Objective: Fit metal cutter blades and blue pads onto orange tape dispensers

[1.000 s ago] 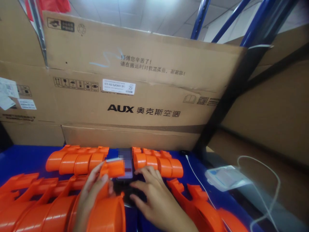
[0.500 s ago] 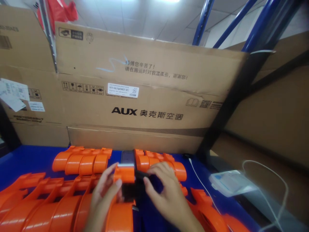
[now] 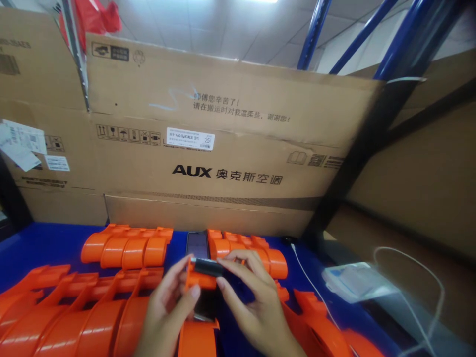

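Observation:
My left hand (image 3: pixel 169 302) grips an orange plastic part (image 3: pixel 203 282) near the middle, thumb in front and fingers behind. The part's lower curved section (image 3: pixel 197 341) hangs towards the bottom edge, with a dark gap above it. My right hand (image 3: pixel 251 290) pinches the right end of a short black rod-like piece (image 3: pixel 208 267) between thumb and fingers. This black piece lies along the top of the orange part, its left end close to my left fingertips. Whether it is seated in the part I cannot tell.
Rows of similar orange parts (image 3: pixel 85 322) cover the blue surface (image 3: pixel 80 230) at left, back and right. A phone (image 3: pixel 197 244) lies at the back. Right stand a clear plastic box (image 3: pixel 357 282) and a white cable (image 3: pixel 312 282). Cardboard (image 3: pixel 230 148) walls the back.
My right hand has brought the black piece left onto the top of the orange part. My left hand has shifted slightly right with the part, covering the light strip seen on top before.

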The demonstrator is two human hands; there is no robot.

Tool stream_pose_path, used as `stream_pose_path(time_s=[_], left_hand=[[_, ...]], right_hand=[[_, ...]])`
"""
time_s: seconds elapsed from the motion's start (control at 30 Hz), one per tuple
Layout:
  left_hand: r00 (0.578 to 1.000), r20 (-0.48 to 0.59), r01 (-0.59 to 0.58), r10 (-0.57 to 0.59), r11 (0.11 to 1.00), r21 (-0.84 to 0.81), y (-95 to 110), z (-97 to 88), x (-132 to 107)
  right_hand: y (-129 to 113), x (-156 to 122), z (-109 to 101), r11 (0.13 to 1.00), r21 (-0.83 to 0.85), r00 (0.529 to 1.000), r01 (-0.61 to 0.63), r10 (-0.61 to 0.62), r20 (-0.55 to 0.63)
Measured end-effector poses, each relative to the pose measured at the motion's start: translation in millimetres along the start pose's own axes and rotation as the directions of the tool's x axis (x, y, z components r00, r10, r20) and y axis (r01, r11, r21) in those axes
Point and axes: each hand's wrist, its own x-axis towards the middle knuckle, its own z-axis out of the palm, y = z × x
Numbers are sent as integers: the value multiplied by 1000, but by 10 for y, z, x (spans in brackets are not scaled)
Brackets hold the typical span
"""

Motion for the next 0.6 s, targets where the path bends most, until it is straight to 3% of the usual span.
stream_pose_path(time_s=[0.47, 0.6], left_hand=[[999, -11, -42, 42, 999, -21, 14, 56, -61], [1000, 3, -19, 19, 999, -29, 23, 44, -60]], right_hand=[[-27, 2, 32, 1000, -5, 999, -3, 3, 41], [-29, 38, -43, 999, 26, 989, -19, 15, 149]])
